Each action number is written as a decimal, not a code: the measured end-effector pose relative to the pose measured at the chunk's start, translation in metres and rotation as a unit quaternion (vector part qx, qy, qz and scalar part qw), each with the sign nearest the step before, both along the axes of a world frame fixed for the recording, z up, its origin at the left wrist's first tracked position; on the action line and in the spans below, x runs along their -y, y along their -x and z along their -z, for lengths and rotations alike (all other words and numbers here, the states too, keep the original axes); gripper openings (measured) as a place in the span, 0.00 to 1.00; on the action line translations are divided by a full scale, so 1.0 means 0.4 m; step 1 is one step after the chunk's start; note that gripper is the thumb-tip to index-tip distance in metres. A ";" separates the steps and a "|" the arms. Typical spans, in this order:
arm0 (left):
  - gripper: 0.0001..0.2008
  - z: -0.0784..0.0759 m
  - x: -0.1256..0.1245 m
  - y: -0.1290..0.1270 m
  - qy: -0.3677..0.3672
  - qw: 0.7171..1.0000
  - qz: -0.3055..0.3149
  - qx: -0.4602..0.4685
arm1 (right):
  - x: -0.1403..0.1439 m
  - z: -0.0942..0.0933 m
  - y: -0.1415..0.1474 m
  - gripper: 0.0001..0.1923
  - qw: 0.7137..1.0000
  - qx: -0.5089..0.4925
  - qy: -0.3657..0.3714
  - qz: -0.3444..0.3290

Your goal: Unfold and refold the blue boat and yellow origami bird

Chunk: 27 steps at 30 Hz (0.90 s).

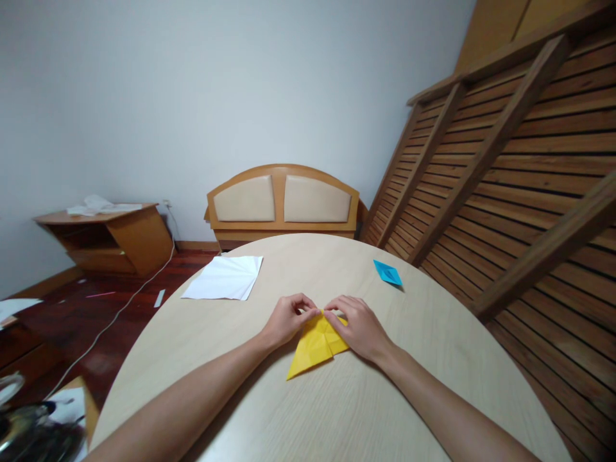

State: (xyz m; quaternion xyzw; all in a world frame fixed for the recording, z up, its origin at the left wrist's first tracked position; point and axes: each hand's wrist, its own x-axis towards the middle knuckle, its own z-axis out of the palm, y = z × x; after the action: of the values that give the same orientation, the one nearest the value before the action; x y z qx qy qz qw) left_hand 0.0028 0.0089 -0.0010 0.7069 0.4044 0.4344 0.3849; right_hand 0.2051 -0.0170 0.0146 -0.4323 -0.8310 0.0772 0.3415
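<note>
A folded yellow paper (314, 350) lies on the round light-wood table (337, 410), pointing toward the near left. My left hand (287, 319) pinches its far top edge from the left. My right hand (359, 327) pinches the same edge from the right and rests partly over the paper. The fingertips of both hands meet at the paper's far tip.
White paper sheets (224, 278) lie at the table's far left edge. A small blue folded paper (387, 272) sits at the far right. A wooden headboard (283, 205) and a low side table (108, 237) stand by the wall. Slatted wooden panels (520, 167) lean close on the right.
</note>
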 end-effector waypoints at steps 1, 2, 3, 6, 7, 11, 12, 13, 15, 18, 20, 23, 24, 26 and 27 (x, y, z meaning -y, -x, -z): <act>0.11 -0.002 0.003 -0.001 -0.005 1.000 0.008 -0.007 | 0.004 -0.001 0.006 0.12 1.000 0.004 0.007 -0.010; 0.11 -0.003 0.005 -0.002 -0.009 1.000 0.014 -0.012 | 0.006 -0.002 0.009 0.13 1.000 0.008 0.013 -0.018; 0.11 -0.005 0.005 -0.002 -0.012 1.000 0.017 -0.014 | 0.007 -0.001 0.010 0.14 0.999 0.010 0.020 -0.023; 0.12 -0.005 0.001 0.001 -0.017 1.000 0.003 -0.016 | 0.004 0.003 0.002 0.17 0.999 0.005 0.038 -0.014; 0.12 -0.004 -0.001 0.003 -0.021 1.000 -0.009 -0.015 | 0.001 0.006 -0.003 0.17 0.999 0.000 0.044 -0.008; 0.12 0.002 -0.015 0.012 -0.043 0.997 -0.063 -0.009 | -0.015 0.017 -0.025 0.18 0.997 -0.002 0.072 0.017; 0.12 0.003 -0.019 0.014 -0.048 0.996 -0.075 -0.008 | -0.019 0.019 -0.030 0.19 0.997 0.004 0.078 0.024; 0.12 0.004 -0.022 0.015 -0.052 0.995 -0.087 -0.008 | -0.023 0.021 -0.035 0.20 0.996 0.012 0.082 0.031; 0.12 0.006 -0.026 0.017 -0.054 0.993 -0.108 -0.008 | -0.029 0.023 -0.044 0.22 0.996 0.026 0.081 0.039; 0.13 0.013 -0.032 0.020 -0.048 0.990 -0.135 -0.012 | -0.034 0.024 -0.054 0.23 0.996 0.036 0.069 0.052; 0.13 0.019 -0.036 0.023 -0.044 0.988 -0.143 -0.026 | -0.037 0.026 -0.060 0.24 0.995 0.036 0.063 0.062; 0.12 0.027 -0.041 0.028 -0.042 0.988 -0.143 -0.052 | -0.041 0.028 -0.070 0.25 0.994 0.038 0.061 0.080; 0.12 0.029 -0.042 0.030 -0.042 0.987 -0.144 -0.058 | -0.042 0.028 -0.073 0.24 0.994 0.037 0.057 0.090; 0.12 0.031 -0.046 0.031 -0.043 0.986 -0.148 -0.062 | -0.041 0.023 -0.077 0.21 0.993 0.026 0.040 0.104; 0.12 0.031 -0.047 0.031 -0.042 0.986 -0.149 -0.058 | -0.039 0.020 -0.076 0.19 0.994 0.018 0.028 0.102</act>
State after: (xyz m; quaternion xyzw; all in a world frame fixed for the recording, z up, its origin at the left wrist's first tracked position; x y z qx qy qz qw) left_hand -0.0096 0.0276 -0.0133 0.6780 0.5085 0.4619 0.2617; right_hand 0.2356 -0.0012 0.0068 -0.5257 -0.7859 0.0575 0.3204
